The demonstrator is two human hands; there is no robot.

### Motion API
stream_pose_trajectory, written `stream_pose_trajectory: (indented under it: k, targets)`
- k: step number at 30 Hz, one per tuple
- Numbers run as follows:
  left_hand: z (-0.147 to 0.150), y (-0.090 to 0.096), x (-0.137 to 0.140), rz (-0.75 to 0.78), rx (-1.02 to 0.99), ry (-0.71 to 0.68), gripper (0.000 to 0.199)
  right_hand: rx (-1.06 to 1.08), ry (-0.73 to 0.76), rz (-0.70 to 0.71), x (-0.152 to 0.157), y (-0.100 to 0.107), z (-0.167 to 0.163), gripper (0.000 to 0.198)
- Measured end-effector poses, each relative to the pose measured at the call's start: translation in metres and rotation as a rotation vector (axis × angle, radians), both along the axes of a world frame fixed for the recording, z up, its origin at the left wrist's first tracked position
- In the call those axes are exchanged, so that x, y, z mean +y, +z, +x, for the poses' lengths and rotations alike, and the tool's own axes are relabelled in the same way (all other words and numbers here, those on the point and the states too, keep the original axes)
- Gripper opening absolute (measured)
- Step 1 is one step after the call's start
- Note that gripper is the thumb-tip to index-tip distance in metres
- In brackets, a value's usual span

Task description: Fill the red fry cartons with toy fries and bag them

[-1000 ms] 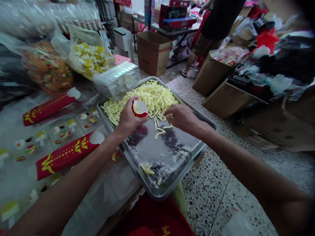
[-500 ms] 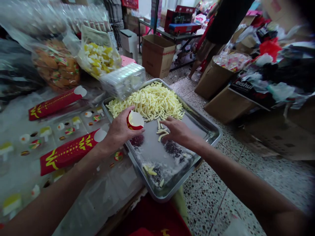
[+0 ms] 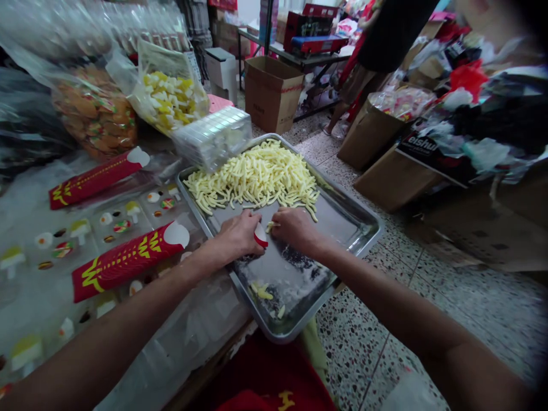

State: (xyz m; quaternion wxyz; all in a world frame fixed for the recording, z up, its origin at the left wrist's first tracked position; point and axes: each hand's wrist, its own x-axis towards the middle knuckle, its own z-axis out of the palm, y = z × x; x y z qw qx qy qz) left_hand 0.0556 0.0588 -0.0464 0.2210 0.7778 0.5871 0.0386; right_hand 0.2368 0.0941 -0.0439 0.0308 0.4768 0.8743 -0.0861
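Note:
My left hand (image 3: 240, 234) is closed around a small red fry carton with a white inside (image 3: 261, 234), tipped over the metal tray (image 3: 226, 212). Close beside it, my right hand (image 3: 295, 230) pinches a few pale yellow fry-shaped pieces (image 3: 271, 226) near the carton's mouth. A large heap of the same pieces (image 3: 265, 174) fills the far end of the tray. A few loose bits (image 3: 261, 290) lie at the near end, among white powder. On the left lie two stacks of flattened red cartons, one nearer (image 3: 128, 260) and one farther (image 3: 96, 178).
Clear packs of small food-shaped pieces (image 3: 122, 225) cover the table at left. Behind them stand a bag of burger-like pieces (image 3: 94, 111), a bag of yellow-white pieces (image 3: 171, 97) and clear boxes (image 3: 214, 134). Cardboard boxes (image 3: 274, 94) and a person (image 3: 368, 74) are beyond.
My left hand has moved right and lowered, tilting the carton toward my right hand. My right hand has gathered the loose fry-shaped pieces from the tray into its fingers.

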Motion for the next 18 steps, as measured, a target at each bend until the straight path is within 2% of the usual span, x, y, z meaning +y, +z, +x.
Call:
stream_pose_trajectory:
  k: [2,5,7,9,12,15,18]
  targets:
    - [0.007,-0.004,-0.002,-0.007,-0.025,-0.005,0.061,0.086,-0.032,-0.024,-0.009,-0.003,-0.009,0.015]
    - [0.014,-0.007,-0.003,-0.010,-0.087,-0.002,0.051,0.269,0.012,-0.184,-0.017,0.002,-0.016,0.015]
    - [0.016,-0.011,-0.004,0.011,-0.114,0.024,0.052,0.343,0.064,-0.293,-0.020,0.009,-0.014,0.017]
    - [0.018,-0.015,-0.005,0.048,-0.126,0.063,0.058,0.364,0.081,-0.334,-0.021,0.013,-0.009,0.021]
    - [0.022,-0.021,-0.008,0.079,-0.164,0.134,0.070,0.385,-0.099,-0.246,-0.023,0.011,-0.007,0.023]
    - [0.027,-0.020,-0.011,0.129,-0.221,0.183,0.072,0.453,-0.327,-0.137,-0.025,0.005,-0.011,0.013]
    - [0.029,-0.014,-0.010,0.191,-0.261,0.198,0.067,0.622,-0.371,-0.072,-0.027,0.002,-0.016,0.013]
